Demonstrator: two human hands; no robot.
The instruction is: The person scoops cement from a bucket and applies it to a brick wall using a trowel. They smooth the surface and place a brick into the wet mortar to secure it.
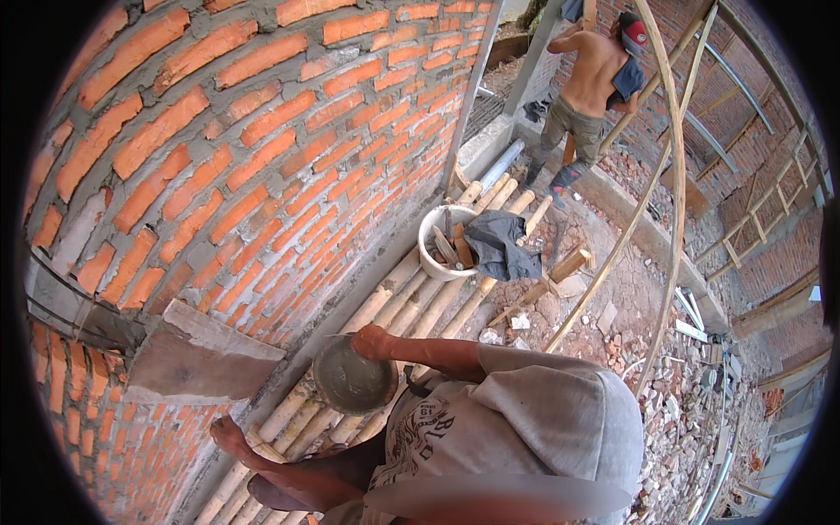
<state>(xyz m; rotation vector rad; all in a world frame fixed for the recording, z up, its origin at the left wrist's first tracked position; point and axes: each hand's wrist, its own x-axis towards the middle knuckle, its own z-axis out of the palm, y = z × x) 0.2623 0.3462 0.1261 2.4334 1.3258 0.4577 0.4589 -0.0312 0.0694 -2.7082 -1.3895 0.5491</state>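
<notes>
Two hands are at work on the bamboo-pole platform [411,302] that runs along the foot of the red brick wall [262,131]. Farthest left, our left hand [229,433] lies low against the pole ends just beside the wall. Its arm stretches out from the lower edge with the wrist nearly straight. We cannot tell whether those fingers clasp a pole or only rest there. Just above it a flat grey-brown slab [201,354] leans against the brickwork.

Further right sits the round mortar pan [354,378], on the poles or just over them, with wet grey mix inside. Our right hand [372,343] is closed over its far rim, the elbow bent and the forearm crossing in from the right over our grey shirt.

We judge the step to be bringing the pan of mortar close to the wall. The next move calls for a steady, level carry so that the mix does not slop, and firm footing on the round poles.

Beyond stand a white bucket [442,236] with tools and a dark cloth [499,245] draped over it, and a co-worker [591,87] well apart at the far end.
</notes>
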